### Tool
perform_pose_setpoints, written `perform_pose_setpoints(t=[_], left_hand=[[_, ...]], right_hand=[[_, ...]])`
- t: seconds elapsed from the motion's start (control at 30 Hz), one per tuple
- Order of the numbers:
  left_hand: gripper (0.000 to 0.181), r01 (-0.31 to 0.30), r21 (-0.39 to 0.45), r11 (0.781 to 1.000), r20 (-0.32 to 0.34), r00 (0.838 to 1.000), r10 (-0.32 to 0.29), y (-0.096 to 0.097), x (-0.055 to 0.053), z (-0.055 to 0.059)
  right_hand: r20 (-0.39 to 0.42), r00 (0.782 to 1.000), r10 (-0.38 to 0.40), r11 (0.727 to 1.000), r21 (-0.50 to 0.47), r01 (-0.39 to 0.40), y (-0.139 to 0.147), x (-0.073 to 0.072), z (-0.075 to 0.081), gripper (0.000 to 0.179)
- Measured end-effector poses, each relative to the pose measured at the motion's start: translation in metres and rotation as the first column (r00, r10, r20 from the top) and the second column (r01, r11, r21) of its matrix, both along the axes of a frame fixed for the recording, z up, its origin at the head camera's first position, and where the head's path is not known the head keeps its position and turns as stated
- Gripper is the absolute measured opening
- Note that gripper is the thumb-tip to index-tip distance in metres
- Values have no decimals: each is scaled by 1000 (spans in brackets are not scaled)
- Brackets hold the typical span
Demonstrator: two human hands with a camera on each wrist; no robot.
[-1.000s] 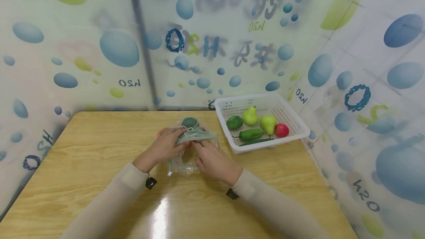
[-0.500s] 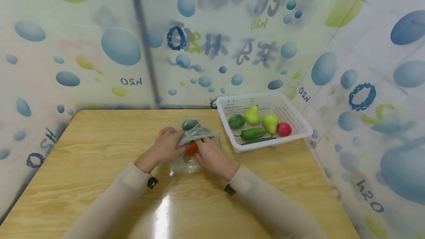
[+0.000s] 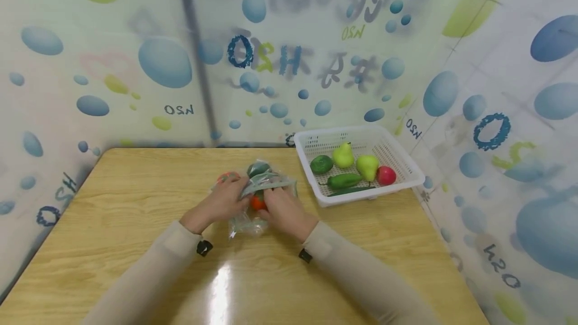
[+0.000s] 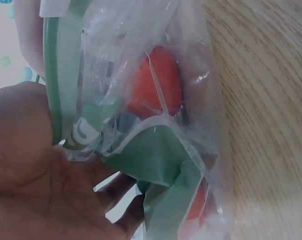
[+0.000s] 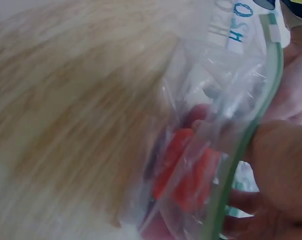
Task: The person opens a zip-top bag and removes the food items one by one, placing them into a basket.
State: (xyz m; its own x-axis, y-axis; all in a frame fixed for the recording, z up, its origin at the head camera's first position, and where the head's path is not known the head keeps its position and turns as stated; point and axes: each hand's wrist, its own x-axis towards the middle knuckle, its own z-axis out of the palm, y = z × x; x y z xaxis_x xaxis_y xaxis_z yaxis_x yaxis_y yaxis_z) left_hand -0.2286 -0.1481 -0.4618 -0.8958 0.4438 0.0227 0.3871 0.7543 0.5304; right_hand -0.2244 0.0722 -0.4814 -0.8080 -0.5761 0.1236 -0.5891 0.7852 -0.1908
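A clear zip bag [image 3: 250,227] with green sealing strips lies on the table between both hands. My left hand [image 3: 224,198] grips its mouth at the left, fingers curled behind the green strip in the left wrist view. At the right of the mouth my right hand [image 3: 289,213] holds the bag, its thumb [image 5: 220,135] showing through the film in the right wrist view. A rounded orange-red piece of produce [image 3: 258,201] shows between the hands. Behind the strip is a dark green, rounded one [image 3: 258,168], and more red shows by the left fingers.
A white perforated basket [image 3: 311,189] stands at the back right. It holds two green pears [image 3: 343,156], a green pepper [image 3: 344,181], a dark green oval piece [image 3: 321,164], a long thin green one and a round red one [image 3: 386,175]. The wooden table [image 3: 135,204] meets patterned walls.
The right hand has shifted slightly left, drawing its wrist in. The orange-red piece between the hands shows more than one second ago. The left hand has barely moved, and the basket looks unchanged.
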Motion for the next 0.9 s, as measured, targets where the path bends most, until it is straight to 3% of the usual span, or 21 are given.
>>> perform_pose_setpoints(t=[0.17, 0.4, 0.67, 0.9], left_hand=[[33, 4, 51, 999, -9, 1000, -3, -1, -3, -1], [43, -8, 110, 994, -68, 998, 15, -2, -4, -4], [57, -117, 62, 991, -11, 993, 118, -4, 2, 3], [61, -138, 48, 989, 26, 990, 137, -6, 0, 3]], right_hand=[[-40, 999, 4, 1000, -6, -4, -6, -6, -8, 76], [65, 998, 18, 998, -68, -13, -6, -5, -9, 85], [131, 991, 34, 991, -135, -16, -7, 1, 0, 88], [125, 992, 12, 994, -114, 2, -2, 12, 7, 85]])
